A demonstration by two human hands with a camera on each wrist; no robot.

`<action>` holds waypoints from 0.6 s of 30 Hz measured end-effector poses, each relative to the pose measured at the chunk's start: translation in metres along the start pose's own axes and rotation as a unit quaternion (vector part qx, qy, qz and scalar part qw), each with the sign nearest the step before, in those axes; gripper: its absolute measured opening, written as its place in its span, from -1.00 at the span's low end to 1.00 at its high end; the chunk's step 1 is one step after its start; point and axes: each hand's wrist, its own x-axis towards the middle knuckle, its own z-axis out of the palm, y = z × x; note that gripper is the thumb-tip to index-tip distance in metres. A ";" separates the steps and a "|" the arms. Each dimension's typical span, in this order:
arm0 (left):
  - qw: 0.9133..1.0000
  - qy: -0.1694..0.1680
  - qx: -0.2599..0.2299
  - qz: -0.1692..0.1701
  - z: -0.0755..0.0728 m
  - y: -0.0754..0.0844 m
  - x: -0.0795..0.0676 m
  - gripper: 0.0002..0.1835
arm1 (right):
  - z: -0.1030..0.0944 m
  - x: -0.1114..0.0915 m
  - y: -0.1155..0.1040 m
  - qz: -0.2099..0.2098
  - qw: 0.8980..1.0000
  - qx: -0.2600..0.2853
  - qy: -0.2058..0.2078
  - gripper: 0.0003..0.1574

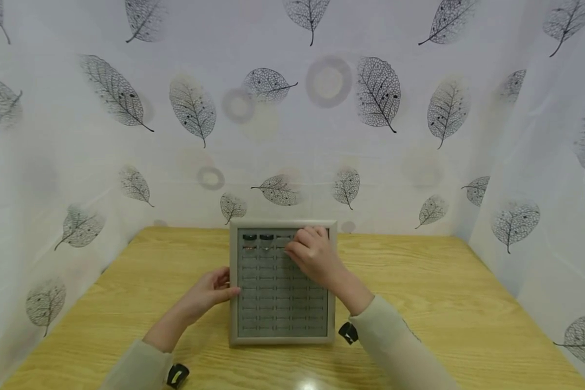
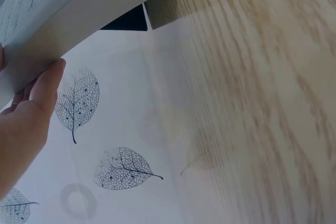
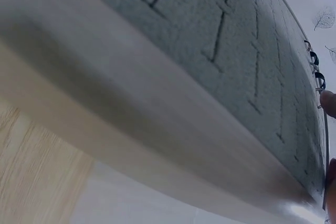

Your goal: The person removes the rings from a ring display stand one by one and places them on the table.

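Observation:
A grey ring display board (image 1: 283, 303) in a pale frame stands upright on the table, facing me. Its padded front has rows of slots. Two black-topped rings (image 1: 266, 237) sit at the upper left, with thinner rings (image 1: 249, 247) below them. My left hand (image 1: 207, 292) grips the frame's left side, thumb at the front edge and fingers behind. With curled fingers, my right hand (image 1: 314, 254) pinches a small ring at the third column near the top. Most of that ring is hidden. The right fingertips (image 3: 328, 103) are right at the slots in the right wrist view.
The board rests on a wood-grain table (image 1: 419, 281). A dark support (image 2: 128, 20) shows behind the frame in the left wrist view. White sheeting (image 1: 283, 146) printed with leaves encloses the back and sides. Small black devices (image 1: 348, 332) sit by both sleeves.

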 end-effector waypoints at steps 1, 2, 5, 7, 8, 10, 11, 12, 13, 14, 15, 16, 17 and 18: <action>1.000 -0.001 0.000 0.000 0.000 0.000 0.000 -0.29 | 0.000 0.000 0.000 -0.001 1.000 0.004 0.000 -0.86; 1.000 -0.001 0.000 -0.001 0.000 -0.001 0.000 -0.28 | -0.001 0.000 0.001 -0.003 1.000 0.006 -0.001 -0.86; 1.000 0.000 -0.001 -0.002 0.000 -0.002 0.000 -0.28 | -0.002 0.000 0.001 -0.007 1.000 0.017 -0.002 -0.86; 1.000 0.000 -0.002 -0.003 -0.001 -0.002 0.000 -0.28 | -0.003 0.001 0.001 -0.010 1.000 0.026 -0.002 -0.87; 1.000 0.000 -0.002 -0.003 -0.001 -0.001 0.000 -0.27 | -0.003 0.000 0.001 -0.011 1.000 0.030 0.000 -0.88; 1.000 0.000 -0.003 -0.004 -0.001 -0.001 0.000 -0.26 | -0.004 0.000 0.002 -0.011 0.999 0.038 0.000 -0.91; 1.000 0.000 -0.002 -0.004 0.000 -0.001 0.000 -0.25 | -0.004 0.000 0.002 -0.012 0.999 0.041 0.000 -0.88; 1.000 0.001 0.000 -0.004 0.000 0.000 0.000 -0.25 | -0.004 -0.001 0.002 -0.012 0.999 0.046 0.000 -0.83; 1.000 0.001 0.001 -0.003 0.000 0.000 0.000 -0.24 | -0.005 -0.001 0.002 -0.012 0.999 0.049 0.000 -0.80; 1.000 0.002 0.002 -0.003 0.000 0.000 0.000 -0.25 | -0.005 -0.001 0.002 -0.012 0.999 0.051 -0.001 -0.75; 1.000 0.003 0.002 -0.003 0.000 0.000 0.000 -0.25 | -0.005 -0.002 0.003 -0.014 0.998 0.053 0.000 -0.74; 1.000 0.004 0.001 -0.003 0.000 0.000 0.000 -0.26 | -0.005 -0.002 0.003 -0.016 0.998 0.055 0.001 -0.74; 1.000 0.003 0.002 -0.001 0.000 -0.001 0.000 -0.27 | -0.005 -0.003 0.003 -0.017 0.998 0.056 0.002 -0.74; 1.000 0.003 0.002 0.000 0.000 -0.001 0.000 -0.27 | -0.006 -0.003 0.003 -0.018 0.998 0.058 0.003 -0.76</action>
